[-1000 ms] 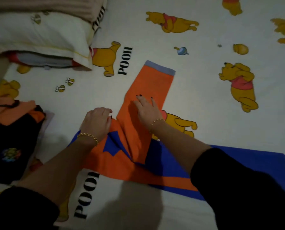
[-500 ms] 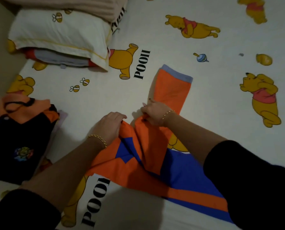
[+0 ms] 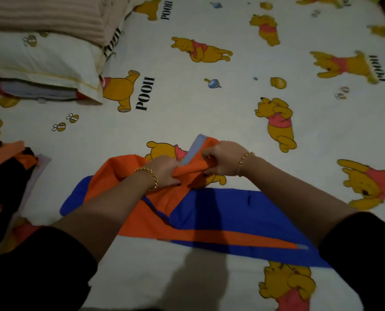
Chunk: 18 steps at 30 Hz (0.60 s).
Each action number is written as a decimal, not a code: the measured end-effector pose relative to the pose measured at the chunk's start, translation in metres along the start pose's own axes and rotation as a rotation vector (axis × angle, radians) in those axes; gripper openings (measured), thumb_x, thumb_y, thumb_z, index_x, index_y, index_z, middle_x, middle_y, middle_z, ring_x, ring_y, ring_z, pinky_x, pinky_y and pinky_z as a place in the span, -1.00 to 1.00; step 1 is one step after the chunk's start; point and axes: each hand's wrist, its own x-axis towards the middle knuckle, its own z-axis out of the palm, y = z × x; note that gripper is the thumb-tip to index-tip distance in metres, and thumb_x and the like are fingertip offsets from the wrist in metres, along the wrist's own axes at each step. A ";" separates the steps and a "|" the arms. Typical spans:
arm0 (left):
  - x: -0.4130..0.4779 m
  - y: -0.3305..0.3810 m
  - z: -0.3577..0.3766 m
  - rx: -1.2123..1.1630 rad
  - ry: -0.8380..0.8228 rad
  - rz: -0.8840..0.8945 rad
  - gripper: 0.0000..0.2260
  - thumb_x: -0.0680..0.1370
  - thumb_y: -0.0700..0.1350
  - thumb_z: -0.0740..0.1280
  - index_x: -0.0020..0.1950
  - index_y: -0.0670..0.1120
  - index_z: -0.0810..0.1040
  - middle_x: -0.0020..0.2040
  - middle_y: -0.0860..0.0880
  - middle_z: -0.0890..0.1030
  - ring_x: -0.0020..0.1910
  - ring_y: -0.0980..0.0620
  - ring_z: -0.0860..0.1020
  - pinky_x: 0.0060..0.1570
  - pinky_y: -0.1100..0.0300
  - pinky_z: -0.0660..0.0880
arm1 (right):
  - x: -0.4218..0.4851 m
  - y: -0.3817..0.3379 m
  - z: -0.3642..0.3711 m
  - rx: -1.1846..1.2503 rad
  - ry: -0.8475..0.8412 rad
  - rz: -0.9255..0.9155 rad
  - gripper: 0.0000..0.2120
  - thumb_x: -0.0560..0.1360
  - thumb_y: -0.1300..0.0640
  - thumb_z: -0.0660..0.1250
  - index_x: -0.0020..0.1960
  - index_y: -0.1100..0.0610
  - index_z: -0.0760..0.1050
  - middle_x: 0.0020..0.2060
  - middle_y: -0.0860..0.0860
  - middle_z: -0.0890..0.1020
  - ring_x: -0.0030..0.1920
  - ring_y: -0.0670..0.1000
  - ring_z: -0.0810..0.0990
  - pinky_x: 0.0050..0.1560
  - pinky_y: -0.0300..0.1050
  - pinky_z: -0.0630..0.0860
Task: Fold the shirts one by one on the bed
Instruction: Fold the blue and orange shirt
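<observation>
Orange-and-blue fabric shirt (image 3: 198,212), lying mostly flat on the cream bear-printed bed sheet (image 3: 209,108) directly in front of the person. At the shirt's far edge its orange sleeve (image 3: 188,170), trimmed with a pale blue cuff (image 3: 192,151), is lifted and bunched. The left hand (image 3: 164,171) grips the sleeve fabric near the shoulder with curled fingers; the right hand (image 3: 223,161), just beside it, clenches the cuff end in the same way. To the shirt's left lies a pile of black and orange garments (image 3: 7,176); beyond it, also to the left, a white pillow (image 3: 41,61). Likely step: folding the sleeve across the body. Risks: the gathered fabric may be laid down creased, and a pull by both fists may drag the flat body askew, spoiling the fold lines.
</observation>
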 end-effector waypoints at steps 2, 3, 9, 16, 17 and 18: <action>-0.012 0.017 -0.005 0.106 0.020 -0.018 -0.97 0.50 -0.10 0.35 -0.14 0.00 0.53 -0.08 -0.03 0.62 0.00 -0.06 0.56 -0.18 0.21 0.35 | -0.029 0.010 0.005 -0.078 -0.132 0.113 -0.67 0.42 -0.15 0.40 0.02 0.06 0.52 -0.17 0.02 0.58 -0.09 0.08 0.55 -0.16 -0.16 0.33; -0.016 0.017 -0.007 0.183 0.028 -0.042 -0.96 0.52 -0.13 0.31 -0.09 -0.01 0.54 -0.05 -0.02 0.61 0.03 -0.04 0.54 -0.17 0.21 0.34 | -0.034 0.014 0.009 -0.088 -0.184 0.174 -0.65 0.41 -0.15 0.41 0.05 0.06 0.52 -0.10 0.04 0.61 -0.03 0.09 0.57 -0.12 -0.15 0.36; -0.035 0.025 0.000 0.466 0.062 -0.160 -0.74 0.54 -0.17 0.21 0.18 0.07 0.48 0.09 -0.01 0.59 0.11 -0.03 0.54 -0.02 0.12 0.46 | -0.101 0.044 0.028 -0.338 -0.221 0.432 -0.69 0.44 0.09 0.28 0.17 -0.07 0.44 -0.08 -0.02 0.59 0.12 0.05 0.52 0.32 0.20 0.13; -0.078 0.021 0.074 0.382 0.124 -0.161 -0.87 0.56 -0.15 0.22 0.09 -0.05 0.49 0.02 -0.06 0.62 -0.01 -0.07 0.59 -0.05 0.06 0.53 | -0.190 0.055 0.110 -0.402 -0.110 0.461 -0.72 0.58 0.13 0.16 0.28 0.04 0.33 0.10 0.02 0.55 0.14 0.10 0.47 0.27 0.06 0.26; -0.083 0.022 0.088 0.387 0.052 -0.180 -0.85 0.57 -0.15 0.20 0.11 -0.03 0.47 0.05 -0.04 0.60 0.02 -0.05 0.57 -0.03 0.09 0.51 | -0.200 0.051 0.127 -0.370 -0.155 0.481 -0.68 0.55 0.14 0.18 0.29 0.05 0.30 0.13 0.02 0.52 0.15 0.09 0.46 0.25 0.04 0.28; -0.088 0.024 0.100 0.385 -0.020 -0.201 -0.84 0.57 -0.13 0.20 0.14 -0.01 0.45 0.07 -0.02 0.59 0.04 -0.02 0.56 -0.02 0.11 0.49 | -0.208 0.046 0.141 -0.325 -0.192 0.501 -0.64 0.51 0.14 0.21 0.28 0.05 0.28 0.13 0.02 0.51 0.15 0.09 0.45 0.23 0.03 0.30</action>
